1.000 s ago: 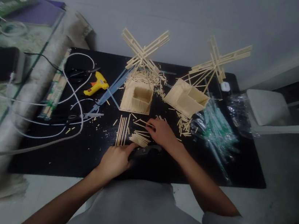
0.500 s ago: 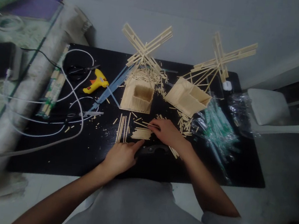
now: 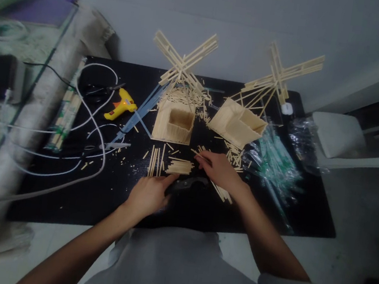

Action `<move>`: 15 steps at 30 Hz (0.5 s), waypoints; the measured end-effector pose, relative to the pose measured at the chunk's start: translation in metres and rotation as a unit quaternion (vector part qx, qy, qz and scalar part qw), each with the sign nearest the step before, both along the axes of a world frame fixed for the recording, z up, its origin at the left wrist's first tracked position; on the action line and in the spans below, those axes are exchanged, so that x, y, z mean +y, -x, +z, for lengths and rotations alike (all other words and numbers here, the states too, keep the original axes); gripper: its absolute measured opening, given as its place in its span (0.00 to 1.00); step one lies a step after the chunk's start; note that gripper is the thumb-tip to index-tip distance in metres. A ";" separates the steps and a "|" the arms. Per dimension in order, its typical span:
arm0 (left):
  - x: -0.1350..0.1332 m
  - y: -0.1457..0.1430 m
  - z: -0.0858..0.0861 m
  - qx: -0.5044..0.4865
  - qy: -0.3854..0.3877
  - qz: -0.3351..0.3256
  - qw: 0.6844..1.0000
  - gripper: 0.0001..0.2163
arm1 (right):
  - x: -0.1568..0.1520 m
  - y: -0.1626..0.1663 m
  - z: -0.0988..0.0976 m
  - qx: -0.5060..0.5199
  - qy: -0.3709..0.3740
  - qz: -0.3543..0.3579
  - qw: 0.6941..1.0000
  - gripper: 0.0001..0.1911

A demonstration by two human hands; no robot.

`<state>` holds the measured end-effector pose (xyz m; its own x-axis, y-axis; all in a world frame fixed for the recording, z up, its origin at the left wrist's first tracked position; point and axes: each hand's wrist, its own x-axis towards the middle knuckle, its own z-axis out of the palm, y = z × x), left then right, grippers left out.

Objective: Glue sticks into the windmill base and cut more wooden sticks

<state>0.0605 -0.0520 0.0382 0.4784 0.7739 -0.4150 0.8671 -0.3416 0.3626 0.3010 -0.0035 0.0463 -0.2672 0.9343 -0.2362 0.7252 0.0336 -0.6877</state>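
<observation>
My right hand (image 3: 219, 170) pinches a thin wooden stick (image 3: 195, 151) between thumb and fingertips, just right of a row of short sticks (image 3: 179, 166) laid side by side. My left hand (image 3: 147, 195) rests on the table with its index finger stretched to the lower edge of that row; its other fingers are partly hidden. A dark tool (image 3: 187, 185), its kind unclear, lies between the two hands. Longer sticks (image 3: 156, 160) stand in a parallel group above my left hand. More long sticks (image 3: 221, 193) lie under my right wrist.
Two stick-built windmill models (image 3: 174, 121) (image 3: 237, 122) stand behind, with crossed blades. To the left are a yellow glue gun (image 3: 121, 105), pliers (image 3: 115, 146), white cables (image 3: 99, 125) and packed sticks (image 3: 65, 116). Plastic bags (image 3: 277, 163) lie right. Stick scraps (image 3: 234, 156) are scattered about.
My right hand has moved slightly right, away from the row of short sticks, with the stick still pinched. My left hand has shifted a little left and down.
</observation>
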 end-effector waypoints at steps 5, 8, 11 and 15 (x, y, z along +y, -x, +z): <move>-0.001 0.005 -0.002 -0.009 -0.003 0.009 1.000 0.29 | -0.010 0.003 0.007 0.027 0.043 -0.028 0.998 0.14; -0.003 0.008 -0.004 -0.027 -0.007 0.013 1.000 0.29 | -0.014 0.006 0.007 0.064 0.090 -0.060 0.992 0.12; -0.005 0.013 -0.007 -0.040 -0.006 0.043 0.998 0.25 | -0.016 0.007 0.005 0.097 0.114 -0.080 0.986 0.12; -0.006 0.026 -0.009 -0.053 -0.019 0.118 0.991 0.18 | -0.017 0.008 0.001 0.118 0.119 -0.100 0.981 0.10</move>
